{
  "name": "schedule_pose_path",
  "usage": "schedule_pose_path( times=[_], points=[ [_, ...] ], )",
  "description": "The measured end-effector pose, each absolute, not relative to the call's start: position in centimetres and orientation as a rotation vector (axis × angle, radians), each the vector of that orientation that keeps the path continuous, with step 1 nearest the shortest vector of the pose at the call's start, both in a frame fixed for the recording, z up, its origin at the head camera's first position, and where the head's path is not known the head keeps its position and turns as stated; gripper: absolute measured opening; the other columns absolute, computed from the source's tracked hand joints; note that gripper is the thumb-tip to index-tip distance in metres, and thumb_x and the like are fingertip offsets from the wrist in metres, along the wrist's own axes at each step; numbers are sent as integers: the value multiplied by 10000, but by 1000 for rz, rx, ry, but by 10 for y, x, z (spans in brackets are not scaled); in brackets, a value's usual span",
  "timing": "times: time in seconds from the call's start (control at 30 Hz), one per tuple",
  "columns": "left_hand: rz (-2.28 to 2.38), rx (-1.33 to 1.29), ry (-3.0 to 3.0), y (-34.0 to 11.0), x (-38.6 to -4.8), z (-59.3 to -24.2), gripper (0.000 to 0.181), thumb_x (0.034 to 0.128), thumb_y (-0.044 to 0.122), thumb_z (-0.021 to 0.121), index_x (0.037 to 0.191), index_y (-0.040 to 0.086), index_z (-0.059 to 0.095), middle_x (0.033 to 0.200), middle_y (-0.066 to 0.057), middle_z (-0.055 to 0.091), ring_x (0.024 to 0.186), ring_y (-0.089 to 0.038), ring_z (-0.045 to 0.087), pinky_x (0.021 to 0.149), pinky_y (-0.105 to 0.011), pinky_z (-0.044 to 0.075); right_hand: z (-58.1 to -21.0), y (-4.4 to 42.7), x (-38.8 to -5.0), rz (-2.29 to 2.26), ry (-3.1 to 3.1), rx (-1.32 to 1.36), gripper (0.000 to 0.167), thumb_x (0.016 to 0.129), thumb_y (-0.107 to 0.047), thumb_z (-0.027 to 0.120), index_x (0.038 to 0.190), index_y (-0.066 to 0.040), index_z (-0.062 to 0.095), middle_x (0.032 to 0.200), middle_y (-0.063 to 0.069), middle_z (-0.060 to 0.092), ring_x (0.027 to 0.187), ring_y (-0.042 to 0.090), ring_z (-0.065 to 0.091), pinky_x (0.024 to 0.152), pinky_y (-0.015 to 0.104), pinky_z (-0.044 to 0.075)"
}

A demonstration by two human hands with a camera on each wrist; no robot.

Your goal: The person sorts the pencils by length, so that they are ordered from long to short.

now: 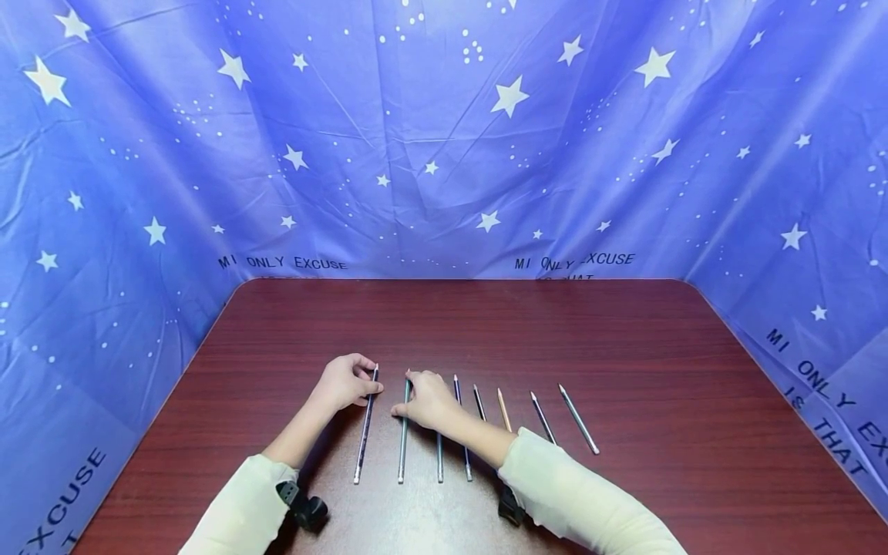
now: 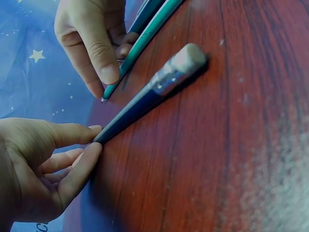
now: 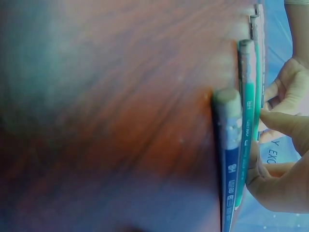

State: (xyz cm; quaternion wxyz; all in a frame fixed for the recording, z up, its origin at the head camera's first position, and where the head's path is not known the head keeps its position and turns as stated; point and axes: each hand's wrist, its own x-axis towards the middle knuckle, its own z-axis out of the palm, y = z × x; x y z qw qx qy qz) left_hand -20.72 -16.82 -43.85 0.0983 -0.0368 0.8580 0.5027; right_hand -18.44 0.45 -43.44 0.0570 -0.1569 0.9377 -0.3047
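In the head view, my left hand (image 1: 347,381) pinches a dark blue pencil (image 1: 364,439) near its sharpened point, between thumb and fingers. That pencil's white eraser end (image 2: 189,57) points toward the left wrist camera. To the right, my right hand (image 1: 432,401) holds a green pencil (image 1: 403,439) close to its point, thumb on the left side and a fingertip at the tip. Both pencils lie along the tabletop, points away from me. Beside the right hand lie a second green pencil (image 1: 440,460) and a blue pencil (image 1: 467,455); the hand and forearm partly cover them.
Farther right are a black pencil (image 1: 479,401), a wood-coloured pencil (image 1: 504,408), a dark pencil (image 1: 543,416) and a greyish-green pencil (image 1: 579,418), some partly behind the right forearm. The dark red wooden table (image 1: 451,324) meets a blue star-patterned cloth (image 1: 388,193) on its far side.
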Motion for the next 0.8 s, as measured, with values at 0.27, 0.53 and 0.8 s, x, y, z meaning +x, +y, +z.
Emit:
schedule_pose_path(
  times=[0.27, 0.53, 0.8],
  points=[
    [1571, -166, 2454, -171, -210, -442, 370, 728, -48, 712, 1069, -80, 573, 772, -88, 572, 570, -126, 612, 547, -303, 594, -438, 2, -182, -952, 2839, -447, 773, 673, -270, 830, 1285, 75, 507, 512, -55, 498, 589, 138, 522, 879, 375, 530],
    [1635, -163, 2403, -173, -212, -445, 373, 738, -48, 692, 1090, -83, 571, 758, -77, 593, 589, -126, 622, 546, -311, 593, -440, 3, -181, -953, 2868, -447, 756, 667, -232, 832, 1280, 75, 512, 545, -59, 471, 583, 99, 488, 890, 383, 523],
    [1669, -148, 2356, -174, -212, -442, 400, 764, -27, 679, 1135, -90, 544, 774, -60, 605, 570, -120, 581, 555, -323, 593, -439, 3, -180, -995, 2850, -443, 736, 685, -169, 812, 1299, 79, 490, 548, -49, 505, 536, 64, 466, 1059, 428, 415]
  ],
)
